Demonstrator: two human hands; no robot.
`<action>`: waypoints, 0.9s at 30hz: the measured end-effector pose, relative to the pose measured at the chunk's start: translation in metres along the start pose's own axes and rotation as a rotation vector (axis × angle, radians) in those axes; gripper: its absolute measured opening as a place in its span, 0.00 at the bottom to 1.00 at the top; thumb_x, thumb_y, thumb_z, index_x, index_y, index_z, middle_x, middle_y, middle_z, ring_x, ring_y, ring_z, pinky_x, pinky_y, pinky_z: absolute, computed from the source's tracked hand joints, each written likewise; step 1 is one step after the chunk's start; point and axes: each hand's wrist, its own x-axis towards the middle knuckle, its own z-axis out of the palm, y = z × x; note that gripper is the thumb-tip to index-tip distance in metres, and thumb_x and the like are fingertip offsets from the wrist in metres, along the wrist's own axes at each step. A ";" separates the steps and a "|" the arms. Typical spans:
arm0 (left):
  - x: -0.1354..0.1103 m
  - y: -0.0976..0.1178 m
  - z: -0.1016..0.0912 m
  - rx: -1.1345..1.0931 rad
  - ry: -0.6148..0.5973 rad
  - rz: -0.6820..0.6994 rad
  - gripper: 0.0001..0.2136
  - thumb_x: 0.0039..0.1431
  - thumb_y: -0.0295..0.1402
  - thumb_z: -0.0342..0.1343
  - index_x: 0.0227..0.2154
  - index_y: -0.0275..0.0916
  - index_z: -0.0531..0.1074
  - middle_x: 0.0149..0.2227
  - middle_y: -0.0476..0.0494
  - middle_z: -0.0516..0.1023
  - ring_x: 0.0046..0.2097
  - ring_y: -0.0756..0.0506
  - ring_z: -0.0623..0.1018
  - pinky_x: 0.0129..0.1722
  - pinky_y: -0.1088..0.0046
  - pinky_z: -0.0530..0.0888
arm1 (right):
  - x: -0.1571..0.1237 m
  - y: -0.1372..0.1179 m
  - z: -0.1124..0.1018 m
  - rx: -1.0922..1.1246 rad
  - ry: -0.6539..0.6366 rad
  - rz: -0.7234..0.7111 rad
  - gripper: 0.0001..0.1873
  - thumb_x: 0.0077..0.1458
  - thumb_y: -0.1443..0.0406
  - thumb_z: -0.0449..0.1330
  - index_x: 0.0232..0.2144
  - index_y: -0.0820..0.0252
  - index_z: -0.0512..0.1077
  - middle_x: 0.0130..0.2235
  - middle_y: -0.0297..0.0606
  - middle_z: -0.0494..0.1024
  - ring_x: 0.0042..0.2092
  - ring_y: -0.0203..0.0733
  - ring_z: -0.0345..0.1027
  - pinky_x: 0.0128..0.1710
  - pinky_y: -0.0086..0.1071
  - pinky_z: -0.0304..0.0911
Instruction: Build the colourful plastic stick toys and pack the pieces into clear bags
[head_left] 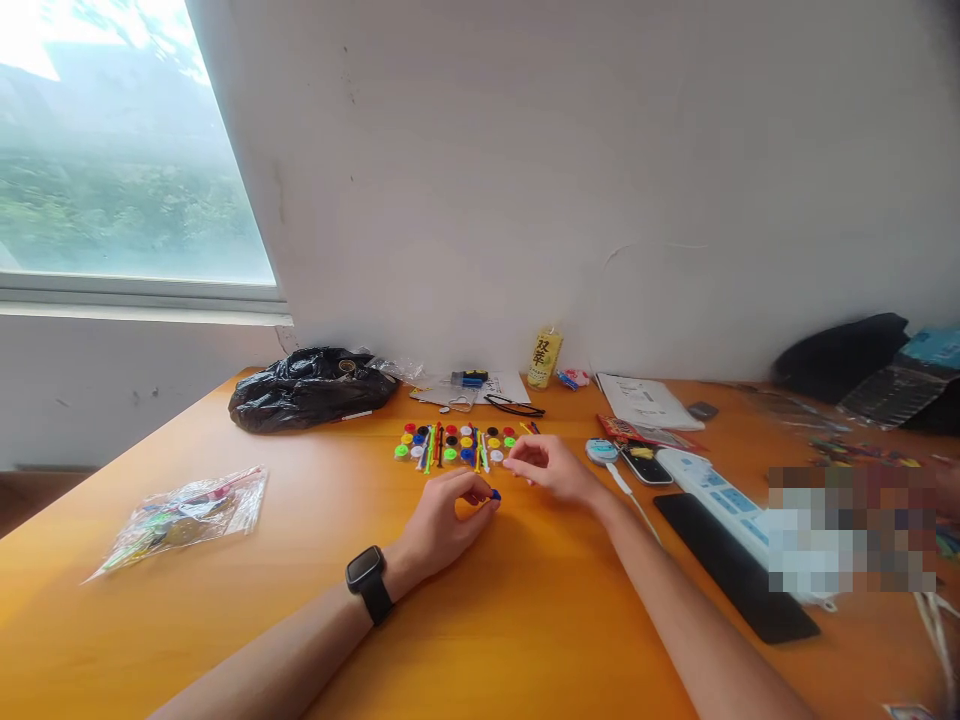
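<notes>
Between the thumb and fingers of my left hand (450, 515) is a small blue plastic piece (496, 495), just in front of the sorted parts. My right hand (555, 468) is a little to its right, with thumb and fingertips drawn together in a pinch; whatever lies between them is too small to make out. Beyond both hands lie rows of round plastic pieces in red, black, yellow, green, blue and white, such as a green one (451, 455) and a white one (496, 457). Thin coloured sticks (435, 447) lie in bundles between these groups.
On the left lie a clear bag of parts (187, 520) and a black plastic bag (315, 390). A yellow bottle (544, 357) stands by the wall near glasses (514, 405). To the right are a phone (646, 466), a power strip (720, 497) and a black mat (735, 565).
</notes>
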 end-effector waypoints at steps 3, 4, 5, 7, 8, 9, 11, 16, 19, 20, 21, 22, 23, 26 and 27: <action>0.001 0.000 -0.001 0.001 0.044 0.013 0.07 0.66 0.33 0.59 0.31 0.40 0.77 0.32 0.45 0.80 0.34 0.47 0.78 0.36 0.71 0.74 | -0.004 -0.013 0.012 0.223 -0.276 0.049 0.20 0.54 0.48 0.69 0.37 0.58 0.78 0.33 0.37 0.80 0.32 0.40 0.71 0.32 0.33 0.68; 0.002 0.000 -0.001 -0.003 0.047 0.019 0.08 0.67 0.33 0.59 0.31 0.40 0.76 0.32 0.45 0.80 0.34 0.47 0.78 0.36 0.72 0.74 | -0.004 -0.013 0.014 0.250 -0.300 0.057 0.21 0.53 0.48 0.69 0.37 0.58 0.78 0.33 0.37 0.80 0.31 0.40 0.72 0.32 0.33 0.68; 0.002 -0.001 -0.001 -0.008 0.046 0.024 0.08 0.67 0.33 0.59 0.30 0.40 0.76 0.32 0.45 0.80 0.34 0.47 0.78 0.36 0.72 0.74 | -0.004 -0.013 0.016 0.266 -0.300 0.060 0.21 0.52 0.48 0.70 0.37 0.59 0.79 0.33 0.37 0.80 0.31 0.40 0.72 0.32 0.33 0.68; 0.002 -0.002 -0.001 -0.017 0.043 0.023 0.07 0.66 0.33 0.60 0.31 0.40 0.77 0.32 0.46 0.80 0.35 0.47 0.79 0.36 0.72 0.75 | -0.003 -0.011 0.017 0.288 -0.289 0.059 0.21 0.51 0.49 0.71 0.36 0.59 0.79 0.32 0.37 0.81 0.29 0.38 0.72 0.31 0.32 0.68; 0.002 -0.002 0.000 -0.023 0.037 0.019 0.07 0.66 0.33 0.60 0.32 0.40 0.78 0.33 0.46 0.81 0.35 0.47 0.79 0.37 0.72 0.75 | -0.003 -0.009 0.016 0.298 -0.291 0.055 0.20 0.51 0.50 0.71 0.36 0.60 0.79 0.32 0.37 0.81 0.28 0.37 0.71 0.30 0.32 0.67; 0.002 -0.003 0.000 -0.032 0.030 0.011 0.06 0.66 0.33 0.61 0.32 0.40 0.78 0.33 0.46 0.81 0.35 0.47 0.79 0.37 0.72 0.76 | -0.003 -0.008 0.016 0.306 -0.300 0.052 0.20 0.52 0.50 0.71 0.36 0.60 0.79 0.31 0.37 0.81 0.28 0.37 0.71 0.30 0.31 0.66; 0.001 -0.002 0.001 -0.065 0.002 -0.017 0.06 0.65 0.35 0.62 0.33 0.40 0.78 0.33 0.46 0.82 0.35 0.47 0.80 0.37 0.73 0.77 | -0.003 -0.006 0.013 0.309 -0.321 0.060 0.19 0.54 0.51 0.70 0.34 0.61 0.79 0.31 0.37 0.81 0.27 0.36 0.71 0.28 0.30 0.66; 0.000 0.002 0.001 -0.101 -0.066 -0.049 0.09 0.64 0.39 0.63 0.40 0.40 0.77 0.36 0.45 0.82 0.36 0.47 0.79 0.37 0.73 0.77 | -0.003 -0.001 0.006 0.227 -0.324 0.134 0.13 0.54 0.56 0.68 0.31 0.62 0.77 0.26 0.37 0.80 0.23 0.36 0.69 0.25 0.29 0.64; 0.000 0.002 0.000 -0.016 -0.090 -0.051 0.07 0.65 0.37 0.61 0.40 0.40 0.76 0.36 0.45 0.81 0.34 0.48 0.77 0.35 0.74 0.74 | -0.001 0.008 -0.001 0.105 -0.171 0.190 0.09 0.53 0.60 0.66 0.28 0.60 0.74 0.23 0.36 0.78 0.21 0.36 0.68 0.22 0.28 0.61; -0.001 0.002 -0.001 0.002 -0.108 -0.057 0.05 0.65 0.36 0.59 0.39 0.40 0.76 0.35 0.45 0.81 0.33 0.48 0.76 0.34 0.74 0.73 | 0.000 0.013 -0.003 0.045 -0.095 0.210 0.09 0.52 0.61 0.65 0.27 0.60 0.73 0.21 0.35 0.77 0.21 0.36 0.67 0.20 0.28 0.59; -0.001 0.002 -0.001 0.013 -0.129 -0.061 0.04 0.65 0.34 0.59 0.38 0.40 0.76 0.34 0.46 0.80 0.33 0.48 0.76 0.33 0.74 0.72 | 0.002 0.018 -0.005 -0.017 -0.019 0.227 0.08 0.51 0.62 0.65 0.26 0.59 0.72 0.21 0.34 0.77 0.20 0.36 0.66 0.19 0.27 0.58; -0.002 0.002 -0.002 0.023 -0.153 -0.064 0.04 0.65 0.33 0.58 0.37 0.40 0.76 0.34 0.46 0.80 0.32 0.48 0.76 0.33 0.75 0.72 | 0.003 0.023 -0.006 -0.074 0.048 0.237 0.07 0.51 0.62 0.65 0.26 0.59 0.72 0.20 0.34 0.76 0.19 0.36 0.65 0.19 0.27 0.56; -0.002 0.002 -0.002 0.030 -0.176 -0.067 0.04 0.65 0.32 0.57 0.36 0.40 0.76 0.33 0.46 0.80 0.33 0.48 0.76 0.33 0.75 0.71 | 0.005 0.028 -0.006 -0.119 0.105 0.242 0.07 0.51 0.62 0.65 0.26 0.59 0.72 0.20 0.34 0.76 0.19 0.35 0.65 0.19 0.27 0.56; -0.002 0.003 -0.002 0.041 -0.219 -0.074 0.04 0.64 0.31 0.57 0.35 0.40 0.76 0.33 0.46 0.80 0.33 0.48 0.76 0.34 0.75 0.71 | 0.009 0.040 -0.005 -0.148 0.203 0.228 0.07 0.52 0.61 0.64 0.30 0.60 0.73 0.23 0.34 0.78 0.21 0.35 0.67 0.21 0.26 0.59; -0.002 0.003 -0.003 0.042 -0.227 -0.076 0.04 0.64 0.30 0.57 0.35 0.40 0.76 0.33 0.46 0.80 0.33 0.48 0.76 0.34 0.75 0.71 | 0.011 0.043 -0.005 -0.126 0.205 0.222 0.08 0.53 0.60 0.64 0.32 0.60 0.73 0.24 0.34 0.78 0.21 0.35 0.67 0.21 0.26 0.60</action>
